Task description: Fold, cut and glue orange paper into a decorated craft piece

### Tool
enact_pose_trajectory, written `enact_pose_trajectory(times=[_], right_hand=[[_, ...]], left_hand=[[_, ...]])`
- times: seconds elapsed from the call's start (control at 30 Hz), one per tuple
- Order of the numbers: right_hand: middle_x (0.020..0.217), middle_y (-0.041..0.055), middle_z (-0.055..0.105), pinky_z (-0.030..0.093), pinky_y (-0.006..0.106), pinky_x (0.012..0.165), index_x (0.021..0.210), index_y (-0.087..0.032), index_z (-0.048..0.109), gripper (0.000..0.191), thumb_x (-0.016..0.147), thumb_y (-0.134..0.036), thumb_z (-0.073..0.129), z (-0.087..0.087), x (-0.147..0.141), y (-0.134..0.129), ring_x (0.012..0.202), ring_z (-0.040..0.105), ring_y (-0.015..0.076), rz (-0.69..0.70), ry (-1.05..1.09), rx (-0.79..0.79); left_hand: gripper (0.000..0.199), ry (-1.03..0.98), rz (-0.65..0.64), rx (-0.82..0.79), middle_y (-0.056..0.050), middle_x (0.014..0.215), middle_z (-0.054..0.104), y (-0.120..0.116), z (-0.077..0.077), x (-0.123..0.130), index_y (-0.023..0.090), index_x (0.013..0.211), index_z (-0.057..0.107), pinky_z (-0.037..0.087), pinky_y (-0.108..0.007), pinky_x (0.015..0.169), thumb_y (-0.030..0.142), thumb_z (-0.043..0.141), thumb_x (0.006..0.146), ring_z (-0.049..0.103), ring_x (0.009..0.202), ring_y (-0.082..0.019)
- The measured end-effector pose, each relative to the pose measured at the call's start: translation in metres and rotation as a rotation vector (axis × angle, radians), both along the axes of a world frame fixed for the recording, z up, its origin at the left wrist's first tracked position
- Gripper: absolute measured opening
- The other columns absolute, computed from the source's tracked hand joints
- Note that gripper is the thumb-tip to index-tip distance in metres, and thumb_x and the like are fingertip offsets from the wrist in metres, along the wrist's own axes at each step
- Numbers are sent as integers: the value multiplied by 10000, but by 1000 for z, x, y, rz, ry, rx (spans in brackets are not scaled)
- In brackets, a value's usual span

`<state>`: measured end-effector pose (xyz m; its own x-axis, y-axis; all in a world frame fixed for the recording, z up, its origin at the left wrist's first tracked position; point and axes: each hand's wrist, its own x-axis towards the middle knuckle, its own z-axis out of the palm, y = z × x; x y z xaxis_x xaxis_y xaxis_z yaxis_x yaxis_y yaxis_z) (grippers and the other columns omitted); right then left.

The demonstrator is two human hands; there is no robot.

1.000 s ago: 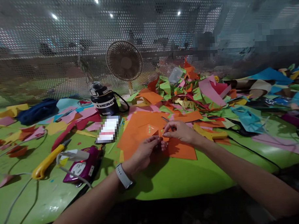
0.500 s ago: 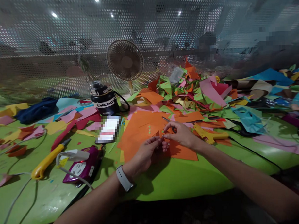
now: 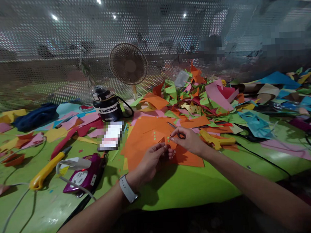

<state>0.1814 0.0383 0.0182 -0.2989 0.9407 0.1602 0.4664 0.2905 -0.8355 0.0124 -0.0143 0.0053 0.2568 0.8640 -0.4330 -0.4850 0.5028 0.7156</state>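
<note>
My left hand [image 3: 155,157] is closed, thumb and fingers pinching a small orange paper piece [image 3: 167,140] with tiny green dots on it. My right hand [image 3: 189,139] is closed too, its thumb and index finger at the top edge of that piece. A pair of scissors [image 3: 171,124] sits in the right hand, a dark blade pointing up and left and a loop by the fingers. Beneath both hands lie large orange paper sheets [image 3: 136,139]. Another orange piece with a row of green dots [image 3: 154,135] rests on them, left of the held piece.
A yellow glue gun [image 3: 216,140] lies right of my right hand. Further left are a phone [image 3: 111,135], a purple power strip [image 3: 83,176] and a yellow-handled tool [image 3: 46,169] with a cord. Behind stand a black bottle [image 3: 106,106], a fan [image 3: 129,64] and heaped paper scraps [image 3: 195,98].
The right fingertips have drawn slightly up from the small orange piece, and its green dots show more. My left hand keeps its pinch. The whole view has shifted slightly.
</note>
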Motion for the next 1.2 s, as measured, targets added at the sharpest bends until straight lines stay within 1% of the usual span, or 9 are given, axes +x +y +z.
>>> enact_pose_trajectory(times=[0.17,0.27,0.37,0.47,0.67,0.83,0.93,1.07,1.2], right_hand=[[807,21,667,457,311,747,778,-194,613,126,739,-313,627,0,-4,-1,790,595,175,3,41,-28],[788,18,649,464,316,736,779,-191,596,130,740,-314,615,-1,-5,-2,766,594,169,11,91,-41],[801,12,642,472,321,752,801,-198,575,138,729,-305,627,-2,-4,-4,777,599,164,12,151,-70],[835,15,641,482,325,768,826,-202,556,184,708,-299,659,-1,-4,-5,804,607,164,2,190,-103],[847,19,627,493,319,767,834,-200,544,216,708,-305,684,-1,-5,-6,812,606,160,-10,197,-101],[831,10,618,494,316,754,825,-197,550,273,685,-359,720,-4,-3,-5,795,599,155,9,216,-93],[820,4,622,495,315,749,829,-200,557,245,692,-330,714,-6,-2,-4,786,599,152,16,224,-92],[805,6,616,491,311,726,841,-196,563,206,709,-299,683,-7,-2,-4,779,599,153,15,227,-103],[824,13,618,484,314,741,853,-191,572,204,706,-283,680,-7,-2,-5,796,595,155,22,213,-118]], left_hand=[[73,0,3,2,-45,704,694,0,-1,-1,134,797,627,544,-230,672,124,623,869,645,602,-111],[75,-26,-18,15,-40,694,685,0,-2,-1,129,807,632,538,-221,664,125,611,879,637,594,-103],[94,-29,-21,23,-37,686,683,0,-2,0,124,797,634,533,-219,671,128,603,885,629,590,-97],[79,-19,-12,10,-36,681,683,-1,0,1,130,786,632,533,-223,673,130,635,865,627,589,-100],[102,0,-13,20,-38,660,683,-2,2,2,132,777,607,517,-192,613,120,612,878,621,574,-95],[138,10,-39,63,-29,660,682,-2,0,1,130,769,631,515,-195,613,215,735,802,612,577,-94],[150,18,-35,58,-32,670,691,-2,-1,1,134,779,642,511,-202,612,235,753,785,615,579,-96],[146,21,-21,37,-25,646,690,-1,-2,1,137,754,627,508,-200,601,217,745,788,615,561,-94],[129,15,-16,29,-31,637,692,-1,-3,2,133,756,618,504,-198,594,194,722,802,615,550,-94]])
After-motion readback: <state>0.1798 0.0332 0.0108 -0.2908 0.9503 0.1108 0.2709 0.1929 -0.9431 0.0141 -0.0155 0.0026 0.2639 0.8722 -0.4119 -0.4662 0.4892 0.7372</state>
